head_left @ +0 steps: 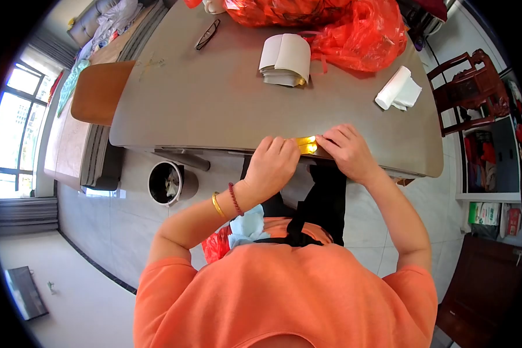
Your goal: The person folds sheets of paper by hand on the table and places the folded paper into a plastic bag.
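Observation:
Between my two hands, at the near edge of the table, is a shiny piece of gold foil paper [306, 145], narrow and seemingly folded. My left hand [274, 164] is closed, its fingers gripping the paper's left end. At the right end, my right hand [348, 152] pinches the paper with thumb and fingertips. Bright glare on the gold hides its fold lines. Farther back on the table stands a curved stack of pale paper sheets [285, 58], with a bit of gold showing at its lower right corner.
Red plastic bags [359, 40] lie at the table's [203, 104] far side. A white roll [395, 90] rests at the right, glasses [207, 35] at the far left. An orange-brown chair [101, 93] adjoins the left edge; a bin [167, 182] stands on the floor.

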Available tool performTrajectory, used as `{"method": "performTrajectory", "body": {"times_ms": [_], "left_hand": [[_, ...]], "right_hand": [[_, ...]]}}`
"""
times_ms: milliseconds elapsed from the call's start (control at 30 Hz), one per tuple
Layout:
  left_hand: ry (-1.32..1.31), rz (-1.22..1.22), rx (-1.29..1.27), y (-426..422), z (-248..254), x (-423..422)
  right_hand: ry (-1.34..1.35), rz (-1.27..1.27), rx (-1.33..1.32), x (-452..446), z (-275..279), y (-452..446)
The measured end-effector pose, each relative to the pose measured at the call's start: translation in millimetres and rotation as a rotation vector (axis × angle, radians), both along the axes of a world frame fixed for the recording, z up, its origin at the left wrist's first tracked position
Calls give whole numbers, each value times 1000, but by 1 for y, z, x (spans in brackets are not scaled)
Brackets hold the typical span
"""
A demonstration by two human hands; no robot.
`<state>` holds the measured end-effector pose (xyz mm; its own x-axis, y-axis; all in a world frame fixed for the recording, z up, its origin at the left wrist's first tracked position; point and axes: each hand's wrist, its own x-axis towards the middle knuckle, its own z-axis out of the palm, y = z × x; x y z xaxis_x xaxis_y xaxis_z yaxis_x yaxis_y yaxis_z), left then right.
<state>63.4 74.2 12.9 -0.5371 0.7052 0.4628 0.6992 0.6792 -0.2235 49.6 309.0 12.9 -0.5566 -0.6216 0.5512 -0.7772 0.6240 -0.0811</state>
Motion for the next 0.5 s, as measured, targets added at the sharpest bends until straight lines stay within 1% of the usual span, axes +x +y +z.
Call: {"method": "performTrajectory", "body": {"times_ms": [100, 200, 267, 400, 500], "left_hand": [[19, 5, 39, -2, -1, 2], [-3, 45, 110, 8, -7, 0], [-16, 40, 123, 9, -8, -2], [-43, 26, 154, 1, -9, -2], [-96, -37, 260, -2, -13, -8]], "right_hand": [[-12, -100, -38, 10, -4, -6], [-72, -179, 4, 20, 6, -22], [-73, -214, -32, 20, -2, -23], [-79, -245, -143, 24, -11, -15], [-57, -213, -164, 25, -9, -14]]}}
